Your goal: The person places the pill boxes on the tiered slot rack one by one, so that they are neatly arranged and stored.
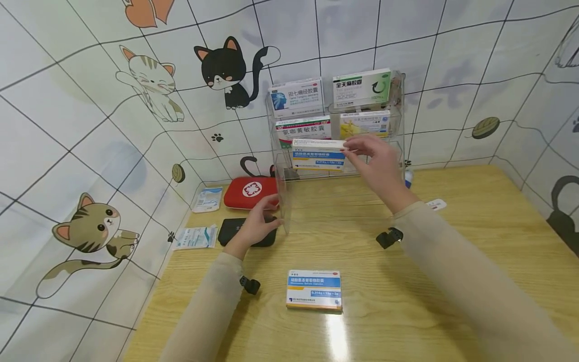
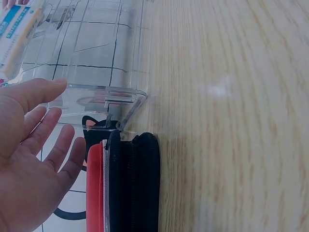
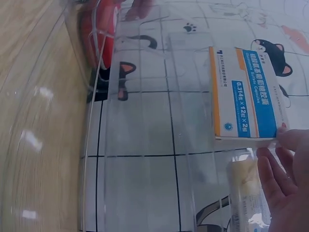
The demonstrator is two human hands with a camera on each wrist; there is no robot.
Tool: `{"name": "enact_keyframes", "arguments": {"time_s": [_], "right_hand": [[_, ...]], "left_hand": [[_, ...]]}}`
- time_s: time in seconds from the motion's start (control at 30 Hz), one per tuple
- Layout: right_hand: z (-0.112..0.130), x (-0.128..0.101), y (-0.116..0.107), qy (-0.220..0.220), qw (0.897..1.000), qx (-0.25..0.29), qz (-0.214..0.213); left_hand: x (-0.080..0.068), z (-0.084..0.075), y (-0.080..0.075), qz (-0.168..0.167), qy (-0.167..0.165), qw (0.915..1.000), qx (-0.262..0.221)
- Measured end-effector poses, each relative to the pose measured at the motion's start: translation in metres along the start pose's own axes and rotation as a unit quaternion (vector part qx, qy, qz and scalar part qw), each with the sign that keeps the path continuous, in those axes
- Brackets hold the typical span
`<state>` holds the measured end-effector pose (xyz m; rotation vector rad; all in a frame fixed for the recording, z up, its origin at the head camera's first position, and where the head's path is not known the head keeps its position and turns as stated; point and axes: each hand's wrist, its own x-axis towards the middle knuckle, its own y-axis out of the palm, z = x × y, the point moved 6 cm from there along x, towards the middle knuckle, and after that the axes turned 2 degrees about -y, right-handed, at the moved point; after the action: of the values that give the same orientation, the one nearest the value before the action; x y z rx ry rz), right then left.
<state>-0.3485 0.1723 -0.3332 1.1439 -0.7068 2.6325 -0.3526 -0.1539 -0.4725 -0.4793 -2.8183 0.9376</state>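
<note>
A clear acrylic rack (image 1: pixel 400 118) stands against the back wall with several medicine boxes on its shelves. My right hand (image 1: pixel 357 148) pinches the right end of a blue-and-white medicine box (image 1: pixel 318 154) and holds it upright at the rack's lowest shelf. In the right wrist view the box (image 3: pixel 246 92) sits behind the clear wall (image 3: pixel 145 145), with my fingertips (image 3: pixel 282 145) on its end. My left hand (image 1: pixel 267 213) is open by the rack's front left wall. The left wrist view shows its straight fingers (image 2: pixel 48 128) beside the rack's corner (image 2: pixel 130 99).
A second blue-and-white box (image 1: pixel 314 290) lies flat on the wooden table (image 1: pixel 452 301) in front of me. A red first-aid pouch (image 1: pixel 250 192), a black pouch (image 1: pixel 230 232) and small packets (image 1: pixel 196 237) lie at the left near the wall. A small white item (image 1: pixel 436 204) lies at the right.
</note>
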Motion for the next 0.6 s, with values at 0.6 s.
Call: {"name": "enact_keyframes", "arguments": {"time_s": [0.6], "right_hand": [[-0.011, 0.011, 0.026, -0.04, 0.999, 0.005, 0.017]], "left_hand": [[0.0, -0.001, 0.0, 0.0, -0.002, 1.0, -0.003]]}}
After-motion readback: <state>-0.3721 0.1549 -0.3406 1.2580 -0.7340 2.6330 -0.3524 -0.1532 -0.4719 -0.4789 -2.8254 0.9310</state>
